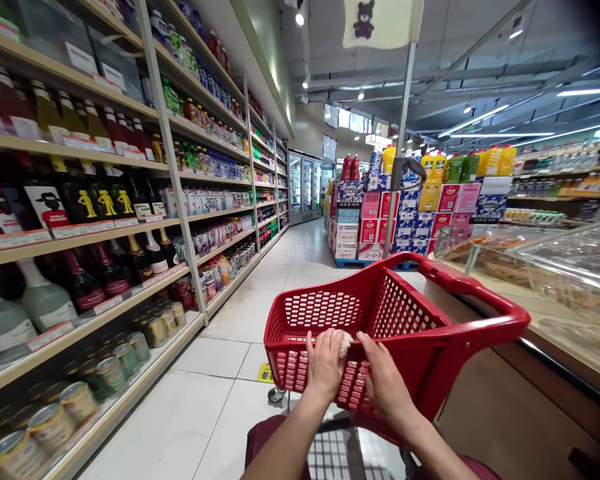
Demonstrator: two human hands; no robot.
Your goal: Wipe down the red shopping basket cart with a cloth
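Note:
A red plastic shopping cart (405, 320) stands in front of me in a shop aisle, its basket showing no goods. My left hand (324, 365) rests on the near rim of the basket with its fingers curled over a small pale crumpled thing (346, 343) that I cannot name. Beside it, my right hand (384, 380) lies flat on the same rim, fingers stretched towards the pale thing. A metal pole (399, 153) rises from the cart and carries a flag with a bear on it (380, 21).
Shelves of bottles and cans (80, 220) run along the left side. On the right stands a wooden counter with clear food bins (555, 267). Stacked cartons topped with juice bottles (405, 213) stand ahead, fridges (304, 185) at the aisle's end. White tiled floor (260, 300) stretches ahead.

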